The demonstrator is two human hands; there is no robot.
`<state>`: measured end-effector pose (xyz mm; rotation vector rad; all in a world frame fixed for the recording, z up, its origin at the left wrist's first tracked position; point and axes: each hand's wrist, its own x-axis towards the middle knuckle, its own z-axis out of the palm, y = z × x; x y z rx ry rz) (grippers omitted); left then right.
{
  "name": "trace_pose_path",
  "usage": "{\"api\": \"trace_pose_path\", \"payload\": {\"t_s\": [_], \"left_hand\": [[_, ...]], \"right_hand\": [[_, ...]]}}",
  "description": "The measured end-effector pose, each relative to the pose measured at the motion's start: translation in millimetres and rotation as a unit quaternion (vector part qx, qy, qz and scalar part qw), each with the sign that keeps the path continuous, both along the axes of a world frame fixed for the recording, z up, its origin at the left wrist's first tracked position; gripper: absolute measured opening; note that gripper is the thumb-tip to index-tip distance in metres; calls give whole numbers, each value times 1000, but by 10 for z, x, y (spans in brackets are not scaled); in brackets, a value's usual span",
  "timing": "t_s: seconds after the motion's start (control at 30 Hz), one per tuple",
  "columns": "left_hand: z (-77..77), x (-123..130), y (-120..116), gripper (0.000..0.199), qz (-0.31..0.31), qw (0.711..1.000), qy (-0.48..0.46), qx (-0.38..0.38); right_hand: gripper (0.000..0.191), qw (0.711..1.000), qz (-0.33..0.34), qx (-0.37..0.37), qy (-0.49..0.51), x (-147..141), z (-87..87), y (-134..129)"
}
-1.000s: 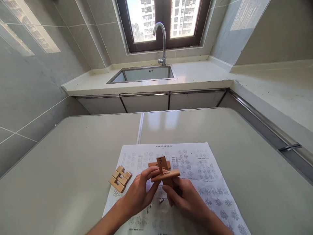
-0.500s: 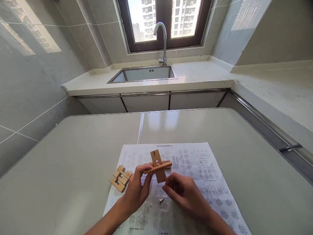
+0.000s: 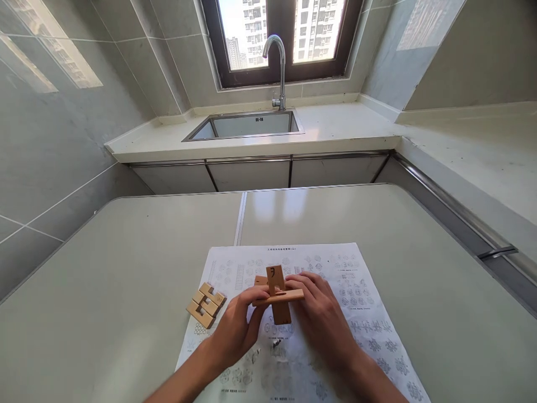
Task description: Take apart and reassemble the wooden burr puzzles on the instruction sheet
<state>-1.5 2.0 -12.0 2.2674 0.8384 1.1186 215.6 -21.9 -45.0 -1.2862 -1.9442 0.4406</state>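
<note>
Above printed paper (image 3: 364,347), hands (image 3: 283,316) hold interlocked wooden pieces (image 3: 282,312).

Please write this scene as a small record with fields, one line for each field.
left hand: fingers hold the crossed wooden pieces
right hand: at their right end; its grip is partly hidden
marked piece: upright, dark mark near its top
small blocks: together, at the left edge of the printed sheet
surface: pale table
background: sink, faucet, window
</note>
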Motion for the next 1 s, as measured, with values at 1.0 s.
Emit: {"api": "trace_pose_path", "payload": {"t_s": [1.0], "left_hand": [[-170,-94,-9,29,41,997,-40,-49]], "right_hand": [[35,777,41,-345,524,207,329,32]]}}
